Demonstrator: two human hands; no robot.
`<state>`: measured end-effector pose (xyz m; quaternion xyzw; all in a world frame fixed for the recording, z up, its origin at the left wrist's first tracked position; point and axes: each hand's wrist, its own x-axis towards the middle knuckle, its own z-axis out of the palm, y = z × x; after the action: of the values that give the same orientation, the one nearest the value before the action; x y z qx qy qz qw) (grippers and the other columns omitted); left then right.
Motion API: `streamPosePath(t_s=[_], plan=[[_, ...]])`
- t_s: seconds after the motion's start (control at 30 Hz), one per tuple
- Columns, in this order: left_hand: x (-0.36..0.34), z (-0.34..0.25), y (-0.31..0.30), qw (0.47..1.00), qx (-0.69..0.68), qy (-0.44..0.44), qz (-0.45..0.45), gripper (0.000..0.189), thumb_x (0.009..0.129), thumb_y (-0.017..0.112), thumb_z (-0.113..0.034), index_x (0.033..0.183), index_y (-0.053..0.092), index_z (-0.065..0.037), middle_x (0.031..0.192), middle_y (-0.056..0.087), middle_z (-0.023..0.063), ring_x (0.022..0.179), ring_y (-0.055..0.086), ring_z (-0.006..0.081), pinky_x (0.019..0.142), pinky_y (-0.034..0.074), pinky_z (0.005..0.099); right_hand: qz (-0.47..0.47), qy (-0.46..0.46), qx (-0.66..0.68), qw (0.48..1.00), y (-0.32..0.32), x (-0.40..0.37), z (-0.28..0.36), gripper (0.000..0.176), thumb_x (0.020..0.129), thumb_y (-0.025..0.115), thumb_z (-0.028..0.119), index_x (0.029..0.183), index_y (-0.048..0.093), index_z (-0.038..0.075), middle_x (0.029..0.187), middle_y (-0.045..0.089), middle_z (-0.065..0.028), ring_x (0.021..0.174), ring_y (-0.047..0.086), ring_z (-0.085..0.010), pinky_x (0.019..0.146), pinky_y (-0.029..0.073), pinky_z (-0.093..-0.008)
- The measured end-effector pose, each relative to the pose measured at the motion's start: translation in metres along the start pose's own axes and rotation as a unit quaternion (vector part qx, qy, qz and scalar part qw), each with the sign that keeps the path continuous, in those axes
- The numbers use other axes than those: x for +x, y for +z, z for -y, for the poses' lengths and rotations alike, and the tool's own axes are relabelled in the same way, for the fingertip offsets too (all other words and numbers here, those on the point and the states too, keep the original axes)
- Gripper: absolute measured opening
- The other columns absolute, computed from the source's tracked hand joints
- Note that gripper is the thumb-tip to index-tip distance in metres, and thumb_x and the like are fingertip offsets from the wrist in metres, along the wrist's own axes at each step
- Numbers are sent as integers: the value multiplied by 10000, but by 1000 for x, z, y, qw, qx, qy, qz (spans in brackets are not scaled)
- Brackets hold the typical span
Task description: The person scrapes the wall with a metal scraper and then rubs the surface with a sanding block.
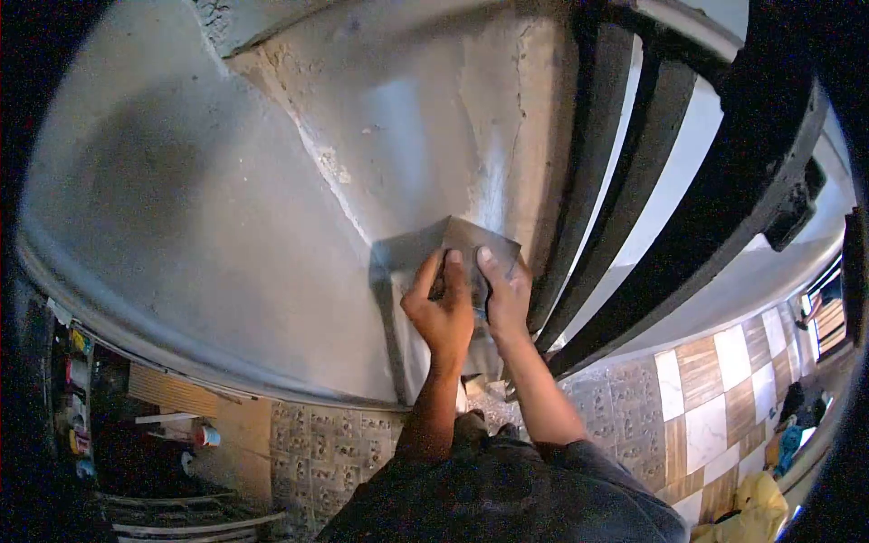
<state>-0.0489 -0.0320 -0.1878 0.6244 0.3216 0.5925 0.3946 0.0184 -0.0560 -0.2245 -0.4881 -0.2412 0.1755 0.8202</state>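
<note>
Clamping a dull, dark-grey, sharp-cornered sheet (470,238): left grip (441,310) and right grip (509,303) alike

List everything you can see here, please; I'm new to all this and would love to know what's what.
Dark sheet: one, dark grey, held against the wall at centre; perhaps sandpaper
Wall: mostly grey, with a pale, rough seam, centre and left
Bars: at least three, black, right of the hands
Patterned floor tiles: many, greyish, below
Checkered floor tiles: many, white and brown, lower right
Tub: one, white and red, lower left
Yellow cloth-like item: one, bottom right
Small items: several, mixed colours, far left; too small to name
Dark shirt: one, bottom centre
Left hand: one, on the sheet
Right hand: one, on the sheet
</note>
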Motion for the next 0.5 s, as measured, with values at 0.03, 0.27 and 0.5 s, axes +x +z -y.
streamPosePath(t_s=[0.03,0.27,0.5], plan=[[1,-1,-1,1000,-11,5,18,357,835,644,-210,980,607,114,880,649,173,802,589,188,756,460,298,1,28,19,999,2,-1,6,297,852,608,262,1007,614,9,937,636,-55,846,564,-140,817,428,-283],[3,0,-2,999,31,12,21,318,843,629,-199,969,622,93,858,653,154,794,587,177,750,462,301,14,4,3,1000,0,0,7,309,844,611,280,992,622,10,941,637,-65,864,565,-150,821,424,-286],[2,-2,0,999,-34,-9,2,247,837,632,-148,909,627,88,784,655,140,718,576,147,684,463,283,-16,-2,-6,1000,3,-4,9,304,839,620,266,1003,630,10,954,644,-69,869,571,-147,815,426,-282]])
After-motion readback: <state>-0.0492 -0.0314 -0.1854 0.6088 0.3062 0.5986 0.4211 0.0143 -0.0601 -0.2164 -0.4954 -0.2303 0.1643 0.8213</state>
